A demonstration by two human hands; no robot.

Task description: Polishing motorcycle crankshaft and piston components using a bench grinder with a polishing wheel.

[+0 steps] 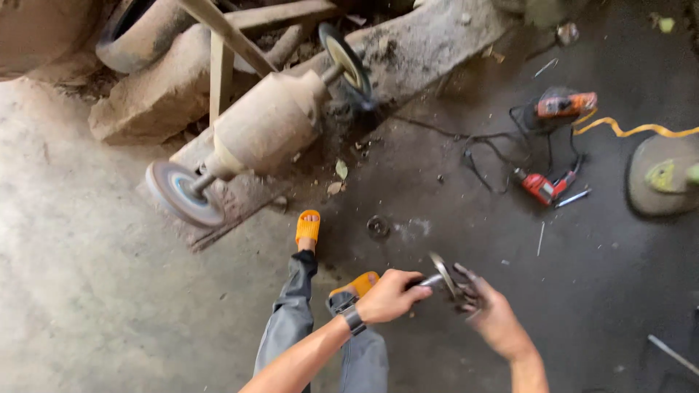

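Observation:
My left hand (391, 295), with a dark watch on the wrist, is closed around the handle of a small metal tool (435, 279) held in front of me. My right hand (486, 309) is at the tool's round metal disc end (444, 272), fingers dark with grime and curled around it. Motion blur hides how the fingers sit on it. Below the hands are my grey trousers (295, 320) and orange sandals (308, 227) on the concrete floor.
A dusty double-ended bench grinder (266, 124) with two wheels lies at upper left beside stone slabs (156, 98). An orange and a red power tool (547, 186) with black cables lie at right, near a yellow cord (630, 131). A round ring (377, 227) lies on the floor.

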